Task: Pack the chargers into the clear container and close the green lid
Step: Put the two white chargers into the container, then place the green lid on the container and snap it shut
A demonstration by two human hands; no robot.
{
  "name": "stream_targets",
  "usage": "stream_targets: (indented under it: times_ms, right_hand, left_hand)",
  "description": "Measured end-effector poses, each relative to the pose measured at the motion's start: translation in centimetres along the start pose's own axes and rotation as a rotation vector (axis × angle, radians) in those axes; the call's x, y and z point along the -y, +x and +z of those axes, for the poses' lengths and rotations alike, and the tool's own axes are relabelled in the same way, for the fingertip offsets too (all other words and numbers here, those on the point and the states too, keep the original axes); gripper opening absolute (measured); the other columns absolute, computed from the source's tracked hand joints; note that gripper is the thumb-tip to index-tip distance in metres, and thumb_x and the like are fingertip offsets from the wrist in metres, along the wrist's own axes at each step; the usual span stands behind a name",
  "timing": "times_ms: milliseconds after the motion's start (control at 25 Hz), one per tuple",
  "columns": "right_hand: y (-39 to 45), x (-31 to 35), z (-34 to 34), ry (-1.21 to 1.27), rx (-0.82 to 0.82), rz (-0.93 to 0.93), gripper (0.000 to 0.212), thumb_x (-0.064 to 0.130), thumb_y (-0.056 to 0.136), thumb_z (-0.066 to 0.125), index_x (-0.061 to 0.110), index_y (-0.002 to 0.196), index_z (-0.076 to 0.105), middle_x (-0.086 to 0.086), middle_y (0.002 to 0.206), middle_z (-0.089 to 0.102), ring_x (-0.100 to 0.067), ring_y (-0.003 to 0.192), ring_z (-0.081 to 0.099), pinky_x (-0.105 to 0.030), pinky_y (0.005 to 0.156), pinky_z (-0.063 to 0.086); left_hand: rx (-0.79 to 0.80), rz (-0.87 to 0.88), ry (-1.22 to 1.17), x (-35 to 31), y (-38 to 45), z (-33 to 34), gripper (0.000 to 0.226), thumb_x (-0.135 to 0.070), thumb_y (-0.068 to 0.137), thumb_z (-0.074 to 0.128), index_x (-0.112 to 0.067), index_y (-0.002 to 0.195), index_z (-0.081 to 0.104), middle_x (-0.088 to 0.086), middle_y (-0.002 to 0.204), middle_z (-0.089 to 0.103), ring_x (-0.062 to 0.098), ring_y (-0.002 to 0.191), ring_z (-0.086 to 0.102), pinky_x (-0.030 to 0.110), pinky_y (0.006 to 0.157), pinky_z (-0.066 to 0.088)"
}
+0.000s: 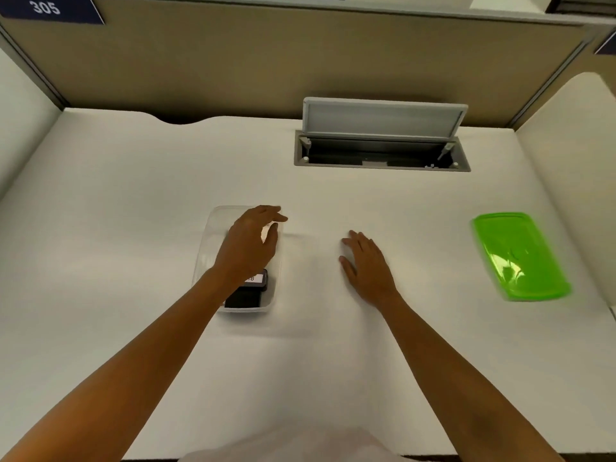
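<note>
The left hand [248, 248] hovered, fingers loose and empty, over the clear container [213, 248], where black chargers [248, 296] lay at its 6 o'clock end. The right hand [365, 266] rested flat, holding nothing, on the white desk [133, 195]; the green lid [520, 256] lay well apart at 3 o'clock.

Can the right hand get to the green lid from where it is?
Probably yes. The right hand rests open on the white desk, and only bare desk lies between it and the green lid, which sits off to its right.

I see both forearms bare right down to the wrists, with no sleeves, watch or rings on the left hand [248, 243] or right hand [366, 266]. A pale garment [293, 445] shows at the bottom edge.
</note>
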State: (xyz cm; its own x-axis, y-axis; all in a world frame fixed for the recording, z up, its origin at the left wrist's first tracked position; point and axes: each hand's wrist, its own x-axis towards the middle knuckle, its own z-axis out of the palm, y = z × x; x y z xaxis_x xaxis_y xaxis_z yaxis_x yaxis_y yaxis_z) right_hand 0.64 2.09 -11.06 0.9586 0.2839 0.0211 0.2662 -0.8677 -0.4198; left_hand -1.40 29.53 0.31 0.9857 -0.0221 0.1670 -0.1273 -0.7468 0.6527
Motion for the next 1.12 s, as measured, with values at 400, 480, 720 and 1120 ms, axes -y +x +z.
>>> stream_targets:
  times_ms: [400, 480, 720, 1120]
  right_hand:
    - [-5.2, -12.8, -7.5, -0.272, -0.182, 0.596, 0.056, 0.041, 0.099, 0.048, 0.002, 0.138, 0.046, -0.025, 0.154, 0.033, -0.040, 0.148, 0.023, -0.048, 0.123, 0.013]
    - [-5.5, -13.9, -8.1, -0.304, -0.182, 0.683, 0.055, 0.042, 0.099, 0.047, 0.004, 0.138, 0.046, -0.030, 0.155, 0.027, -0.043, 0.148, 0.020, -0.051, 0.123, 0.011]
    - [-4.9, -13.1, -8.1, -0.293, -0.208, 0.789, 0.048, 0.036, 0.099, 0.048, 0.003, 0.134, 0.047, -0.030, 0.154, 0.028, -0.043, 0.139, 0.033, -0.050, 0.114, 0.024]
    - [-4.1, -12.3, -9.0, -0.337, -0.200, 0.749, 0.035, 0.018, 0.097, 0.051, -0.002, 0.126, 0.052, -0.026, 0.127, 0.050, -0.041, 0.120, 0.049, -0.050, 0.106, 0.033]
  left_hand:
    - [-0.019, 0.155, -0.054, -4.4, 0.6, 2.6, 0.021, -0.003, 0.091, 0.058, -0.014, 0.098, 0.074, 0.000, 0.112, 0.072, 0.018, 0.106, 0.066, 0.042, 0.096, 0.053]
    - [-0.052, 0.158, -0.054, -4.4, 0.1, 2.4, 0.022, 0.001, 0.088, 0.058, -0.013, 0.092, 0.075, 0.001, 0.103, 0.073, 0.018, 0.098, 0.067, 0.040, 0.091, 0.055]
    - [-0.108, 0.126, -0.048, -3.8, -1.3, 1.2, 0.023, 0.007, 0.086, 0.059, -0.010, 0.087, 0.074, 0.003, 0.096, 0.073, 0.021, 0.094, 0.068, 0.034, 0.088, 0.054]
    - [-0.109, 0.075, -0.048, -1.4, -3.5, 0.1, 0.022, 0.004, 0.087, 0.061, -0.014, 0.088, 0.074, -0.001, 0.097, 0.072, 0.018, 0.095, 0.066, 0.031, 0.087, 0.053]
